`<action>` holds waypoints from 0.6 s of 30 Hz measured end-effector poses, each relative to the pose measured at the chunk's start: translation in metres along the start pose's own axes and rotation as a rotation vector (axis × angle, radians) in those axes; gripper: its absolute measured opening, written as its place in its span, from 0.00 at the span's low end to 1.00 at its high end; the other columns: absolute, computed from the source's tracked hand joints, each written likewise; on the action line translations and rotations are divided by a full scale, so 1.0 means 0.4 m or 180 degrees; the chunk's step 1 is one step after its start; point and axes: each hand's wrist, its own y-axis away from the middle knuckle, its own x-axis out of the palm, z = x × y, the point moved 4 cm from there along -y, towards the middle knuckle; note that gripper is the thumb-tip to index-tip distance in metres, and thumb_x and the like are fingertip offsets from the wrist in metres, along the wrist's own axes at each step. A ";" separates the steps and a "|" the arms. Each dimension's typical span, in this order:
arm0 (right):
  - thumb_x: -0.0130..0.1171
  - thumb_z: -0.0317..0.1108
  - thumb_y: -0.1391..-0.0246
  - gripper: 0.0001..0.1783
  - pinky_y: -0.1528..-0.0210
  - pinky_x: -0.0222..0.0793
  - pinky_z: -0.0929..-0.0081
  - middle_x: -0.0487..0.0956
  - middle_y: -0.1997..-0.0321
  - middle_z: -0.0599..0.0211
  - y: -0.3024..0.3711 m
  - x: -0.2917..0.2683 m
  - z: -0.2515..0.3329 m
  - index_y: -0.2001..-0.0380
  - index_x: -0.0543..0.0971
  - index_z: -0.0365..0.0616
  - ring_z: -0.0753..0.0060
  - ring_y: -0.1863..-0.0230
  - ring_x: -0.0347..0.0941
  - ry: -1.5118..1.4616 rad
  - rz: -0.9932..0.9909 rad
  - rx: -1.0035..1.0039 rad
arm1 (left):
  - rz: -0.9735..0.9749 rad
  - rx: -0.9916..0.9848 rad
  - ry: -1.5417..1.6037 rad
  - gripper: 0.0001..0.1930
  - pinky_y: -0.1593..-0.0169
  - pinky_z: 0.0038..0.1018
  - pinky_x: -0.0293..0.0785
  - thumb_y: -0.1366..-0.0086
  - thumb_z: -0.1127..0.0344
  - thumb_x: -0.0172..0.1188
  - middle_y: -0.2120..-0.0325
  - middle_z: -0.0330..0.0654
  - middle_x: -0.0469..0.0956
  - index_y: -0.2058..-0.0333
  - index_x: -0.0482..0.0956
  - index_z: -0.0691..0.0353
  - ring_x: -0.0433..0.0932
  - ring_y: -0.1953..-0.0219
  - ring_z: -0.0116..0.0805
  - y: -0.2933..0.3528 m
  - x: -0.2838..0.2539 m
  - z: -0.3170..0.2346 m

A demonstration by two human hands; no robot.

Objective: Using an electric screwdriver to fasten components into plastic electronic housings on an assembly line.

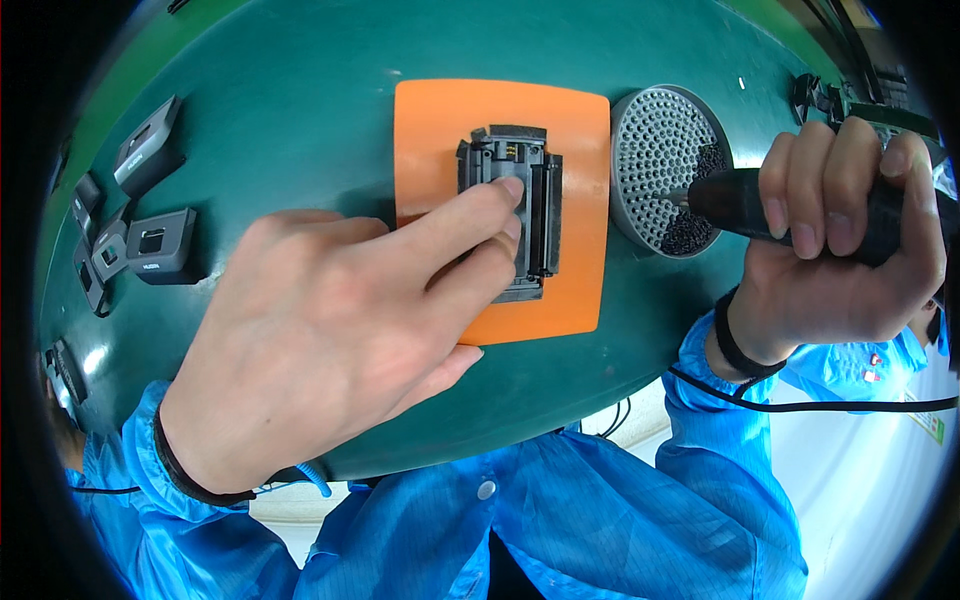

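Observation:
A black plastic housing (540, 215), with open slots and small gold contacts near its top, lies on an orange mat (430, 120). My left hand (340, 310) reaches over it from the left, index and middle fingertips pressed on its middle, holding it against the mat. The thumb sits lower, by the mat's bottom edge. A black electric screwdriver (735, 203) is wrapped in the fingers of my right hand (840, 230). Its thin bit points left into a round grey screw tray (655, 135) covered in small holes. Dark small screws (690, 235) are heaped at the tray's right side.
Several dark grey device covers (165, 245) with square windows lie at the left of the green table (300, 130). A black cord (830, 407) runs from my right wristband to the right. Black parts (812, 98) stand at the far right. Another person's blue sleeve (850, 370) shows at the right.

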 end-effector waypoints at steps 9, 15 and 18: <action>0.44 0.40 0.30 0.15 0.76 0.58 0.74 0.63 0.81 0.75 0.000 0.023 -0.003 0.61 0.75 0.42 0.81 0.84 0.56 -0.0013 -0.0386 0.0328 | 0.0048 -0.0010 0.0074 0.33 0.67 0.33 0.82 0.54 0.55 0.74 0.41 0.39 0.79 0.48 0.83 0.64 0.83 0.72 0.40 -0.005 -0.001 0.005; 0.47 0.39 0.29 0.12 0.77 0.57 0.77 0.63 0.81 0.77 0.006 0.039 -0.007 0.62 0.76 0.44 0.82 0.83 0.56 -0.0083 -0.0950 0.0458 | -0.0039 0.0083 0.0077 0.31 0.68 0.30 0.79 0.54 0.57 0.76 0.43 0.38 0.80 0.51 0.84 0.63 0.81 0.73 0.36 0.011 0.001 0.009; 0.51 0.38 0.32 0.11 0.78 0.54 0.80 0.64 0.81 0.79 -0.030 0.051 0.047 0.64 0.75 0.43 0.85 0.85 0.55 -0.0172 -0.1060 0.0336 | -0.0195 -0.0005 -0.0410 0.27 0.70 0.27 0.77 0.51 0.58 0.74 0.44 0.40 0.81 0.52 0.84 0.62 0.79 0.75 0.31 0.015 0.019 -0.020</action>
